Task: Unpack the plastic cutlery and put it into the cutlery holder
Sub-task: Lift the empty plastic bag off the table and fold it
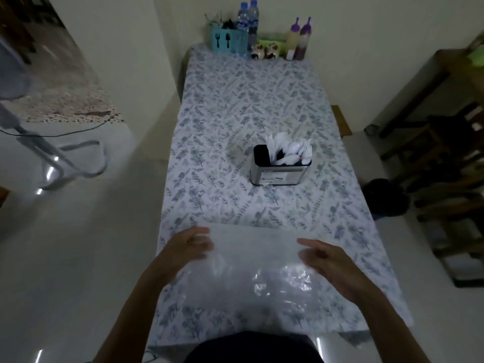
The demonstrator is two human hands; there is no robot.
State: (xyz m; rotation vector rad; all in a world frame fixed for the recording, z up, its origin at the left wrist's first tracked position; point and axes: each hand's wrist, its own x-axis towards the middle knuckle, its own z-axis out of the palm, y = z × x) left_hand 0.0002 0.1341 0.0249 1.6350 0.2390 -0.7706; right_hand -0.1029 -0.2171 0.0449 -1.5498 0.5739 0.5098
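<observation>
A metal cutlery holder (280,174) stands in the middle of the table with white plastic cutlery (289,153) sticking out of it. A clear plastic bag (251,260) is spread flat over the near part of the table. My left hand (190,246) grips the bag's left edge, fingers curled on the plastic. My right hand (326,260) grips its right edge in the same way. The bag looks empty; I see no cutlery inside it.
The table wears a floral tablecloth (235,106). At its far end stand a teal cutlery box (229,40), two water bottles (248,19), two sauce bottles (300,38) and small ornaments (264,51). A fan stand (60,163) is on the floor left, dark shelving (450,153) right.
</observation>
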